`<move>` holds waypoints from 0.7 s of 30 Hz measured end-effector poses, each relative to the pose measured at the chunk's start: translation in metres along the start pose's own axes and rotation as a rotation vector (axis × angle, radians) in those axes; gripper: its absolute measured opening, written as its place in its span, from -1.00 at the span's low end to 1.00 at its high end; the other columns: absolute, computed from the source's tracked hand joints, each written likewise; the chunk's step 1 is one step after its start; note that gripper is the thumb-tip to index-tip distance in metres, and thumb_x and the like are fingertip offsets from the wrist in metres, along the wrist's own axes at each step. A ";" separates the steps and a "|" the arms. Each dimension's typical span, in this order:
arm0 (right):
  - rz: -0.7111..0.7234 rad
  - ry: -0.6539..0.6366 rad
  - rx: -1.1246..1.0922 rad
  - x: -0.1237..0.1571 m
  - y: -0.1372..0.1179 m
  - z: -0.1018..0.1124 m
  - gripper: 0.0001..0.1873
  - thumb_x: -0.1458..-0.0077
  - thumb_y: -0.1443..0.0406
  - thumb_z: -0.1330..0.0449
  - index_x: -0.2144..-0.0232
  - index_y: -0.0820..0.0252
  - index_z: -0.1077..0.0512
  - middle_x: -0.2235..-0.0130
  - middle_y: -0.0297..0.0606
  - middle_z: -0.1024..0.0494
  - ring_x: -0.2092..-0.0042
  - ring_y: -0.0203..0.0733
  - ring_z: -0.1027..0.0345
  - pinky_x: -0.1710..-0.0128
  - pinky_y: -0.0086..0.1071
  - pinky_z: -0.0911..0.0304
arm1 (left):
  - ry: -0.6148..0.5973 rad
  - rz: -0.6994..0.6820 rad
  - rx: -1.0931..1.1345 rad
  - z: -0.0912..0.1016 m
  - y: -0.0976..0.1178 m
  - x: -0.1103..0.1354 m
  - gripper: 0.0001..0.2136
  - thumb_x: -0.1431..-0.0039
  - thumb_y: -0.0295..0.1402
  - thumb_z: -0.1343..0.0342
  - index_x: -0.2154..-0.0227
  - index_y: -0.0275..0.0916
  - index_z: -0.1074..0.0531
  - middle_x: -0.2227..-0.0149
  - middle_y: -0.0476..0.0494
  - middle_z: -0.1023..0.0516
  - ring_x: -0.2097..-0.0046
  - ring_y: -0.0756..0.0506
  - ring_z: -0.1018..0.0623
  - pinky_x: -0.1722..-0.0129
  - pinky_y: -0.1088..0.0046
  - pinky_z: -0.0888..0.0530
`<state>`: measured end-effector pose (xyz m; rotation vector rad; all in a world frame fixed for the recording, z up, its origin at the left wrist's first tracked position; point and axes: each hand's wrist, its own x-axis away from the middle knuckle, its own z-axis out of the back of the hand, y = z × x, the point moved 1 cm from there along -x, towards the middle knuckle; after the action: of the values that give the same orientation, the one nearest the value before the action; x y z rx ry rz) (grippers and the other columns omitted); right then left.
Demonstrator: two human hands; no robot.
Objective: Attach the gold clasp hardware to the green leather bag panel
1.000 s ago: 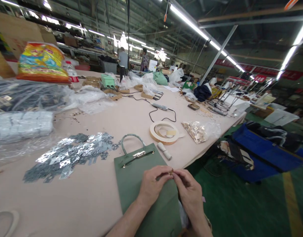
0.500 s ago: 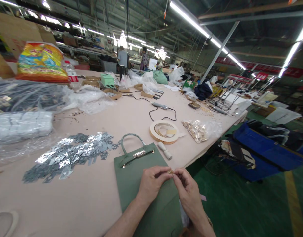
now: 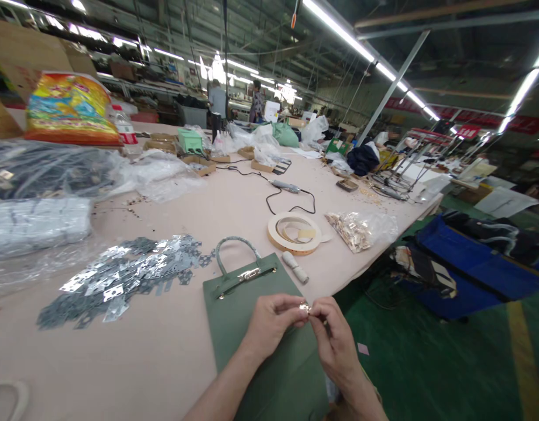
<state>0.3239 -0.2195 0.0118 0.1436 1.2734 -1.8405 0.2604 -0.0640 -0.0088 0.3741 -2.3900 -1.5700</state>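
Observation:
Above a green handbag [image 3: 234, 316], both my hands meet at a small shiny gold metal fitting [image 3: 305, 307]. My left hand [image 3: 273, 321] is closed, pinching the fitting between thumb and fingers. From the other side my right hand [image 3: 333, 330] is closed too, its fingertips pressed at the fitting's right edge; its exact grip is partly hidden. The handbag lies flat at the table's edge, with a rounded handle [image 3: 237, 241] and a metal clasp [image 3: 249, 275] at its far end.
Flat metal plates [image 3: 133, 269] lie heaped left of the bag. Beyond it are a roll of tape [image 3: 294, 234], a rolled cloth [image 3: 295, 268] and a plastic bag of metal parts [image 3: 354, 231]. A corded tool [image 3: 285, 186] lies farther back. A blue bin [image 3: 484, 263] stands at right.
The gold fitting has turned slightly in my fingers and shows more of its shiny face. My hands stay close together over the handbag.

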 end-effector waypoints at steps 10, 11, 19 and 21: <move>-0.144 0.000 -0.081 -0.001 0.008 0.009 -0.87 -0.44 0.24 -0.18 0.11 0.05 -0.54 0.11 -0.21 -0.55 0.05 -0.08 -0.45 0.03 -0.30 -0.37 | -0.001 -0.150 -0.093 -0.001 0.001 0.004 -0.76 -0.03 -0.23 -0.47 0.25 -0.21 -0.73 0.31 -0.14 -0.75 0.30 -0.12 -0.68 0.22 0.43 -0.62; -0.151 -0.001 -0.080 -0.002 0.008 0.009 -0.87 -0.44 0.23 -0.19 0.14 0.05 -0.55 0.13 -0.22 -0.56 0.06 -0.08 -0.46 0.04 -0.30 -0.37 | 0.000 -0.174 -0.128 -0.001 0.002 0.005 -0.79 -0.05 -0.25 -0.46 0.25 -0.19 -0.74 0.33 -0.12 -0.75 0.31 -0.11 -0.67 0.23 0.44 -0.60; -0.258 0.020 -0.074 -0.007 -0.001 0.008 -0.74 -0.43 0.11 -0.20 0.25 0.10 -0.56 0.24 -0.26 -0.56 0.20 -0.14 -0.44 0.16 -0.36 -0.34 | -0.003 -0.298 -0.258 0.000 0.006 0.007 -0.87 -0.14 -0.30 -0.42 0.24 -0.13 -0.75 0.32 -0.10 -0.74 0.28 -0.12 -0.67 0.19 0.43 -0.59; -0.318 0.056 -0.148 -0.006 -0.001 0.004 -0.72 -0.38 0.06 -0.26 0.23 0.11 -0.59 0.25 -0.25 -0.59 0.22 -0.12 -0.46 0.20 -0.35 -0.38 | 0.008 -0.310 -0.224 0.000 0.007 0.008 -0.88 -0.15 -0.30 -0.42 0.24 -0.13 -0.75 0.33 -0.10 -0.73 0.26 -0.12 -0.67 0.19 0.43 -0.59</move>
<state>0.3281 -0.2191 0.0176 -0.0943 1.5364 -2.0083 0.2524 -0.0640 -0.0022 0.7288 -2.1977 -1.9393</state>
